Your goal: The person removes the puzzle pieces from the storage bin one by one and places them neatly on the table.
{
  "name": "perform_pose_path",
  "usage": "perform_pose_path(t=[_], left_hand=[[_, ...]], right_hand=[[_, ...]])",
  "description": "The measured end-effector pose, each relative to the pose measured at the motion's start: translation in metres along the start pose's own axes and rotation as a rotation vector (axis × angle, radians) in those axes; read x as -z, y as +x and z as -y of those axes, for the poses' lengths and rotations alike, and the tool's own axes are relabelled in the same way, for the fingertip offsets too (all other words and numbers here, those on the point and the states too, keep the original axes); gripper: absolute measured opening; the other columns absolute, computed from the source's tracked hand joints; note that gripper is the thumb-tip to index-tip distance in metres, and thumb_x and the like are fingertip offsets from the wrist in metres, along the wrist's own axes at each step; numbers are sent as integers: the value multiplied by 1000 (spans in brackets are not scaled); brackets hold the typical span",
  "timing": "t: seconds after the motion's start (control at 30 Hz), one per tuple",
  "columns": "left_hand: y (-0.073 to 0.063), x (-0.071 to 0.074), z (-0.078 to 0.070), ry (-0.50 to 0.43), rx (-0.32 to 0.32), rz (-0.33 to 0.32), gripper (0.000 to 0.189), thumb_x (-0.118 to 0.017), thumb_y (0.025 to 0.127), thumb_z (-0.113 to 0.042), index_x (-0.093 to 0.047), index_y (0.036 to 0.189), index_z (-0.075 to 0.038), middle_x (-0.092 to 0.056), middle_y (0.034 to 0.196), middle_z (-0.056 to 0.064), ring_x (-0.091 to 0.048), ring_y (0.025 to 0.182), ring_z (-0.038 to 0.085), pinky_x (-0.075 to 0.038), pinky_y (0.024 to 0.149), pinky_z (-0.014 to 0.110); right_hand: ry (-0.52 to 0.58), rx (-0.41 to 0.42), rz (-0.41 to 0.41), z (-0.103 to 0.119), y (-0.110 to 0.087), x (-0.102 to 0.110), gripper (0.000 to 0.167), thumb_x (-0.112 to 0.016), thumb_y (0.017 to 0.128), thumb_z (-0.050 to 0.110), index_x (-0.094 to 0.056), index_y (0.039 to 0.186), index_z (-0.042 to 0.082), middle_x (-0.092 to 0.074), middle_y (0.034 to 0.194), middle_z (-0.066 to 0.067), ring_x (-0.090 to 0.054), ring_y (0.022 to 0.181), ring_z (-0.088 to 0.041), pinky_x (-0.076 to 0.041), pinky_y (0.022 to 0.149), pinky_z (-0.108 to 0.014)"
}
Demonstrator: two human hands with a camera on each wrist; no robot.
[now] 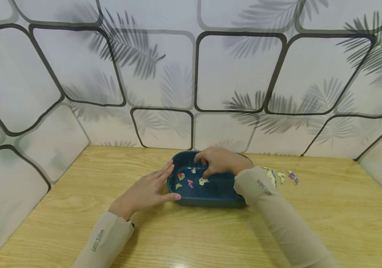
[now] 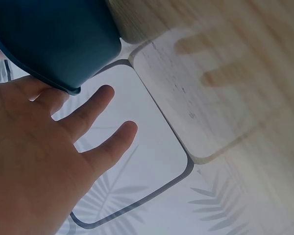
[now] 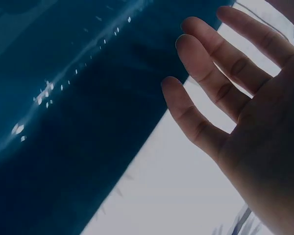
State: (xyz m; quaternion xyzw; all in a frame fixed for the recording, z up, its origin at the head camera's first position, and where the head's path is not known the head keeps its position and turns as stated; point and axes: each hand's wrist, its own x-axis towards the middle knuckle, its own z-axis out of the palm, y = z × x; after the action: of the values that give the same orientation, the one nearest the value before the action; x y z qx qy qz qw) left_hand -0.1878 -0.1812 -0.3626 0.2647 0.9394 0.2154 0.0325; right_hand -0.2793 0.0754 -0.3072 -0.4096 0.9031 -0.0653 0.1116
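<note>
A: How is the right hand (image 1: 222, 160) posed?
B: It reaches in from the right, bent downward over the blue tub (image 1: 211, 203). The fingers are loosely bent, with a gap between thumb and forefinger, and I see nothing held. The thumb tip is close to a cream piece (image 1: 203, 181); I can't tell whether they touch.
A: And the left hand (image 1: 147, 190)?
B: Spread against the tub's left end, fingers straight, thumb extended to the near rim. The left wrist view shows two fingers standing apart, clear of the wall.
A: What's inside the tub?
B: Besides the cream piece, four small ones lie on the bottom toward the left: a red-and-yellow piece (image 1: 180, 176), a pink piece (image 1: 190, 184), a pale green piece (image 1: 178, 185) and a tiny pale piece (image 1: 193, 171).
A: Anything outside it?
B: More pieces to the right, on the wooden worktop (image 1: 137, 160): a long one partly behind the right sleeve (image 1: 278, 216), a small cream one, and a blue-and-red one (image 1: 293, 177).
</note>
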Motion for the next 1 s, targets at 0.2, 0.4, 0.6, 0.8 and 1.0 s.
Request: perform_pose_path(t=[0.2,0.4,0.6,0.8,1.0], left_hand=[[1,0,1,3,3,7,95,-63,96,-57,-22,160,0,-13,168,12,-30,146,43,-30,114,61],[1,0,1,4,4,10,95,-63,96,-56,-22,160,-1,-12,168,11,-30,146,42,-29,114,60],[2,0,0,5,-7,2,95,-63,96,-57,-22,160,0,-12,168,11,-30,146,42,-30,114,59],[2,1,0,10,-18,-11,95,-64,96,-56,-24,159,3,-14,167,14,-33,144,44,-32,113,60],[2,-1,0,8,-16,-9,94,-64,96,-56,-25,159,2,-14,168,13,-33,145,43,-32,113,59]], right_hand=[[-1,19,16,5,8,-7,48,-85,85,23,-68,127,8,-65,97,-7,-56,80,-15,-51,76,-34],[13,16,36,9,13,-15,48,-85,85,22,-69,127,8,-65,101,-7,-57,83,-16,-52,80,-36],[25,-20,65,9,18,-23,44,-84,85,23,-70,126,12,-65,103,-2,-58,91,-17,-52,85,-38],[48,-6,68,6,22,-30,41,-85,85,22,-72,123,12,-63,98,1,-56,87,-15,-51,82,-36],[71,0,78,6,24,-34,39,-84,85,22,-73,121,12,-61,98,1,-57,89,-16,-52,83,-36]])
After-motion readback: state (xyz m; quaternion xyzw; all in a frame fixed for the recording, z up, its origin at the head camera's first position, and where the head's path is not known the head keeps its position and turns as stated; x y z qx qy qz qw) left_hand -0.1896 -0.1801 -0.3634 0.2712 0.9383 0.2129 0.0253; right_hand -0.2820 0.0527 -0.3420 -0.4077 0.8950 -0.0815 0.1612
